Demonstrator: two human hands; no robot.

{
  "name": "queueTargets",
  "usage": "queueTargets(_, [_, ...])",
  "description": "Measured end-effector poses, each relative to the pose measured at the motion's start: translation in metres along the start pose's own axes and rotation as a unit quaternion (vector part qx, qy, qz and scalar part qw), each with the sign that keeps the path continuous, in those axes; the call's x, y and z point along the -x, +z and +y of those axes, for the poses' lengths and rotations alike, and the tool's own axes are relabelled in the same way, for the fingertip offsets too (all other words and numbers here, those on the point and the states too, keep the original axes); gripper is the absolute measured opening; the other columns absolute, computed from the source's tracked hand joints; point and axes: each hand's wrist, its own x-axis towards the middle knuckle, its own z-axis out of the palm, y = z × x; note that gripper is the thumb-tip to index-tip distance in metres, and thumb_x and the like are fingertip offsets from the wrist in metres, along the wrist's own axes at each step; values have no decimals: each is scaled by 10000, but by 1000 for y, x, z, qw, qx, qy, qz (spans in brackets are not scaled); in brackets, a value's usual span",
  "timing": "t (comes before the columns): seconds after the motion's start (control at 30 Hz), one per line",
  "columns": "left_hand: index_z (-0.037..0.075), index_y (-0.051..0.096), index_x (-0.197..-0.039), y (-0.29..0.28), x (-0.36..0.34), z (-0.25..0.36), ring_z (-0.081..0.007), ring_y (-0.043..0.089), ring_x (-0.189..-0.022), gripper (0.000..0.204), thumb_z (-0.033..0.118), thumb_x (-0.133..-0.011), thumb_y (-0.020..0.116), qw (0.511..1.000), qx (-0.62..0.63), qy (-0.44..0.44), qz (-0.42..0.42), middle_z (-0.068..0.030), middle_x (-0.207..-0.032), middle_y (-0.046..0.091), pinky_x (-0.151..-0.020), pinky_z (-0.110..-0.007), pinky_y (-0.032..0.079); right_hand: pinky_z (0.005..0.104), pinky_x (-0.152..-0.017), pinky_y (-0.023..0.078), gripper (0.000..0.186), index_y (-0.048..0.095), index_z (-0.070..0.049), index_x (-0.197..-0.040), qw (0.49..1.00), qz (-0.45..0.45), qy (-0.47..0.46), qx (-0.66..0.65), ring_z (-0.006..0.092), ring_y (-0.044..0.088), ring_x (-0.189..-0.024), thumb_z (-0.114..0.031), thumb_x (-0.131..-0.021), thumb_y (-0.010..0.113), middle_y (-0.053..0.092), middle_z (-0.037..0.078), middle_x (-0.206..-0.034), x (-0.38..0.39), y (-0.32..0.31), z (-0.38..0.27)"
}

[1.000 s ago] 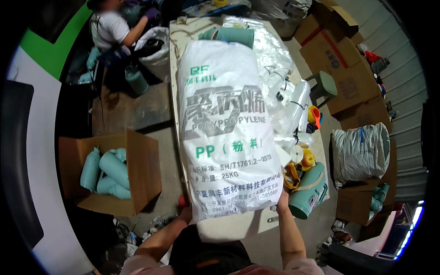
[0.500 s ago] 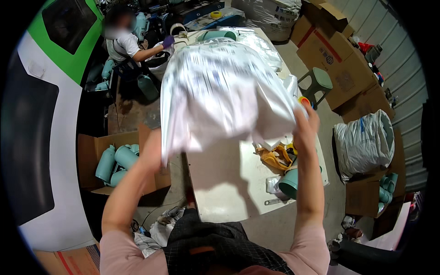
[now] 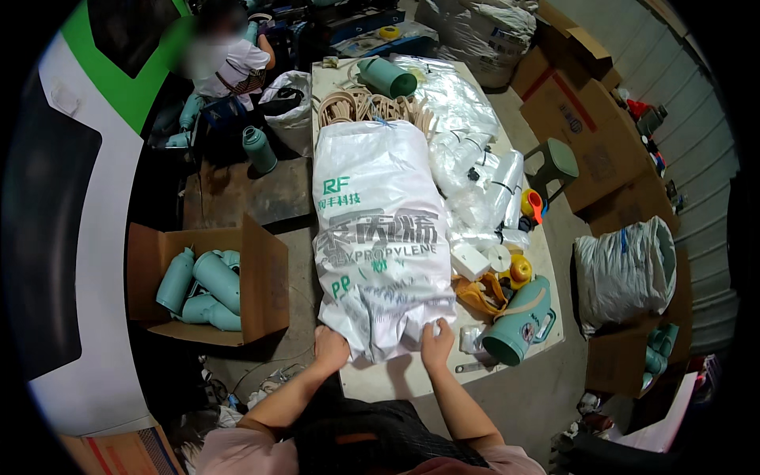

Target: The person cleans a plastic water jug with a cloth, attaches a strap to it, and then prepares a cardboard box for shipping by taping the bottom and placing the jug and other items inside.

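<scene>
A white woven plastic sack [image 3: 380, 190] with green and dark print lies lengthwise on the white table, its near edge bunched up. My left hand [image 3: 331, 348] is closed on the near left corner of the sack. The near right corner is pinched in my right hand [image 3: 436, 344], fingers closed. Coiled beige straps [image 3: 372, 104] lie just beyond the sack's far end, partly under it. To the right of my right hand stand a teal jug [image 3: 521, 323] lying tilted, a yellow-orange glove [image 3: 480, 296] and a wrench [image 3: 475, 367].
The table [image 3: 372, 384] also carries clear plastic bags [image 3: 463, 103], a teal cylinder [image 3: 386, 77] and tape rolls [image 3: 520, 269]. A carton [image 3: 265, 281] of teal bottles stands at the left. A green stool [image 3: 556, 161] and another sack [image 3: 625, 273] are at the right. A co-worker [image 3: 237, 63] sits far left.
The sack came down from the air and now lies flat on the table, covering part of the straps. Both my hands moved closer together and nearer to me, still gripping it.
</scene>
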Motion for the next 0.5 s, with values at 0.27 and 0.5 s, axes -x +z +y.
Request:
queueTargets(0.27, [53,633,-1131,31,-61,-12,-435,519,-1143,350,105,-791,573,984,127,118,41,-218,-1166,604,-988,-533,370,477,-694,458,208,622,5,-890,977,24,-90,191,435,602,-802,-87,-703,609,635,222,-810,-85,76,34])
queueTargets(0.5, [69,637,-1122,26,-129,-12,-428,570,-1085,329,103,-806,552,983,134,117,43,-216,-1164,618,-912,-502,455,453,-765,485,307,640,2,-1008,982,53,-110,145,428,630,-907,-177,-760,667,671,233,-926,-164,115,-3])
